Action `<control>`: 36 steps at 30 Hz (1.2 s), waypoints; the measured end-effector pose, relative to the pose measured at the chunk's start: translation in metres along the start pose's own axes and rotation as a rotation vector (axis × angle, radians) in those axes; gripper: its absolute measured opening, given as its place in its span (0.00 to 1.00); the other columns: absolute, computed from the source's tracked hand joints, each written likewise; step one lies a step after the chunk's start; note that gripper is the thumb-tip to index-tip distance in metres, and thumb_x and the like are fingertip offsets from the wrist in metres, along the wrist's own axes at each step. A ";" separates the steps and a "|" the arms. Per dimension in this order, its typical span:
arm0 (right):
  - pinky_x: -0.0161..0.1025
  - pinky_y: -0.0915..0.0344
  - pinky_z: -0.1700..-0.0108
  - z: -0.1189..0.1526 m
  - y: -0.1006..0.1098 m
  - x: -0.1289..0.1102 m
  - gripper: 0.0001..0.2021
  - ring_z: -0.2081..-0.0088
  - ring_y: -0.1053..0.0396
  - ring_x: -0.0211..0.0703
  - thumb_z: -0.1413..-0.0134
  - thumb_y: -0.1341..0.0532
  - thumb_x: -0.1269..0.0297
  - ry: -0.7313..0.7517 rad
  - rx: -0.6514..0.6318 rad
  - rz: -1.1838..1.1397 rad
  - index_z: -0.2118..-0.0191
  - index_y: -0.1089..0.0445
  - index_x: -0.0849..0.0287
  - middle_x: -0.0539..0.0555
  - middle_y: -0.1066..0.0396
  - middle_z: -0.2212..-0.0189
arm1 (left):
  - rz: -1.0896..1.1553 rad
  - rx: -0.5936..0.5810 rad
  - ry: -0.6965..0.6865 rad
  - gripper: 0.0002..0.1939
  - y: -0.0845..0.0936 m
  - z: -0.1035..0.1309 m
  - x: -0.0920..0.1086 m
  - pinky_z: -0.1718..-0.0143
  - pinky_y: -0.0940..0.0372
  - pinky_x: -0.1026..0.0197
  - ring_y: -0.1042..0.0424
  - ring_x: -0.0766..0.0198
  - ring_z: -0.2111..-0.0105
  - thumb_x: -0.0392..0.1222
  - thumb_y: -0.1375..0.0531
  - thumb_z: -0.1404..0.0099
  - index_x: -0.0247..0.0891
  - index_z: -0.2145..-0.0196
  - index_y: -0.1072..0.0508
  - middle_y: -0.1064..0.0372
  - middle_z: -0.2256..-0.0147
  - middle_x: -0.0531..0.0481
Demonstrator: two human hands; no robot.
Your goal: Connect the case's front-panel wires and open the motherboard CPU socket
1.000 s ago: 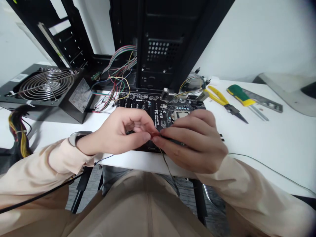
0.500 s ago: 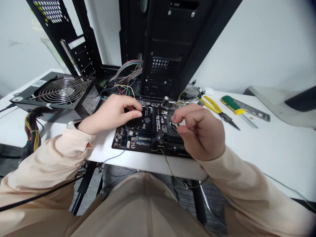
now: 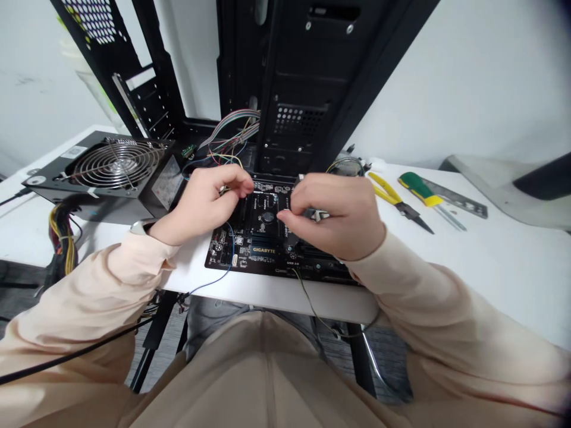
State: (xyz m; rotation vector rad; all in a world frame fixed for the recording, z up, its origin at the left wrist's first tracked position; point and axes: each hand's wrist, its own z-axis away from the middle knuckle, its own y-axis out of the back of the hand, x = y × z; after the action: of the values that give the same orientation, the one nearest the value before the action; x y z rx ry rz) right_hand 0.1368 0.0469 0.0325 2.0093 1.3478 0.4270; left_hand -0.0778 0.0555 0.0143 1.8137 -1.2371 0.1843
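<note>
A black Gigabyte motherboard (image 3: pixel 267 263) lies flat on the white table, with a round coin cell battery (image 3: pixel 267 217) near its middle. Over the board's far left part, my left hand (image 3: pixel 209 199) has its fingers curled together and the thumb drawn in close. My right hand (image 3: pixel 336 214) hovers above the right half of the board, thumb and fingertips brought into a pinch just right of the battery. Whatever either hand may hold is hidden or too small to make out. The right hand covers much of the board's right side.
A black computer case (image 3: pixel 307 83) stands behind the board, with thin coloured wires (image 3: pixel 229 128) at its base. To the left sits a power supply (image 3: pixel 120 169) with a fan grille. Yellow-handled pliers (image 3: pixel 397 199) and a green-yellow screwdriver (image 3: pixel 422 190) lie right, beside a metal plate (image 3: pixel 468 205).
My right hand has moved left across the board, toward the battery. The left hand has drawn slightly up and left, its fingers curling in more.
</note>
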 end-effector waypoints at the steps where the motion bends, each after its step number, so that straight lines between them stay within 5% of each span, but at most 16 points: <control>1: 0.32 0.37 0.75 0.003 -0.003 0.000 0.13 0.77 0.35 0.33 0.47 0.41 0.71 0.012 0.011 -0.017 0.80 0.40 0.57 0.47 0.33 0.81 | 0.046 -0.003 0.001 0.08 -0.001 0.000 0.000 0.71 0.40 0.63 0.32 0.66 0.74 0.30 0.47 0.48 0.37 0.75 0.29 0.30 0.76 0.53; 5: 0.33 0.32 0.71 0.011 -0.006 -0.001 0.12 0.74 0.31 0.34 0.48 0.44 0.75 0.053 0.042 -0.063 0.79 0.38 0.56 0.48 0.29 0.78 | 0.216 -0.064 0.013 0.09 -0.004 -0.003 0.001 0.76 0.41 0.62 0.35 0.66 0.80 0.30 0.48 0.52 0.40 0.79 0.31 0.33 0.81 0.55; 11: 0.36 0.30 0.66 0.017 -0.003 0.005 0.12 0.73 0.31 0.35 0.52 0.45 0.78 0.098 -0.001 -0.057 0.79 0.40 0.55 0.47 0.30 0.79 | 0.347 -0.160 -0.010 0.19 -0.025 -0.021 0.019 0.76 0.40 0.63 0.34 0.67 0.80 0.43 0.51 0.35 0.37 0.80 0.31 0.33 0.81 0.51; 14: 0.38 0.32 0.65 0.021 -0.002 0.007 0.09 0.70 0.30 0.35 0.51 0.47 0.78 0.175 0.000 -0.043 0.73 0.36 0.56 0.49 0.27 0.73 | 0.295 -0.179 0.000 0.18 -0.032 -0.020 0.026 0.74 0.39 0.64 0.33 0.67 0.77 0.40 0.51 0.35 0.36 0.80 0.32 0.32 0.79 0.52; 18: 0.40 0.35 0.64 0.026 -0.006 0.000 0.14 0.64 0.29 0.39 0.46 0.47 0.75 0.187 -0.043 0.128 0.57 0.31 0.56 0.53 0.26 0.64 | 0.407 -0.133 0.132 0.09 -0.025 -0.006 0.029 0.73 0.35 0.64 0.30 0.66 0.73 0.38 0.48 0.38 0.36 0.70 0.28 0.30 0.75 0.53; 22: 0.43 0.36 0.60 0.032 -0.016 -0.009 0.13 0.58 0.30 0.45 0.46 0.39 0.69 0.165 0.142 0.312 0.55 0.29 0.50 0.53 0.26 0.61 | 0.680 -0.199 0.248 0.11 -0.014 0.002 0.030 0.73 0.31 0.62 0.25 0.62 0.70 0.43 0.48 0.35 0.38 0.62 0.28 0.27 0.72 0.51; 29: 0.43 0.39 0.55 0.039 -0.017 -0.009 0.15 0.54 0.31 0.44 0.45 0.37 0.61 0.174 0.165 0.420 0.52 0.30 0.39 0.48 0.25 0.59 | 0.897 -0.234 0.481 0.15 -0.010 -0.003 0.036 0.76 0.32 0.66 0.26 0.64 0.76 0.48 0.43 0.39 0.35 0.75 0.28 0.30 0.78 0.51; 36: 0.41 0.37 0.54 0.039 -0.017 -0.009 0.16 0.54 0.30 0.41 0.44 0.39 0.59 0.204 0.176 0.523 0.49 0.32 0.38 0.47 0.25 0.58 | 0.940 -0.286 0.530 0.10 -0.010 -0.002 0.037 0.78 0.36 0.69 0.31 0.70 0.79 0.44 0.38 0.45 0.34 0.77 0.27 0.30 0.78 0.53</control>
State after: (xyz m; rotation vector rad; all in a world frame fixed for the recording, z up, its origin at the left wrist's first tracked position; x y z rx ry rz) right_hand 0.1451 0.0295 -0.0060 2.5225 0.9833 0.7881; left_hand -0.0515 0.0328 0.0303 0.7482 -1.5187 0.8935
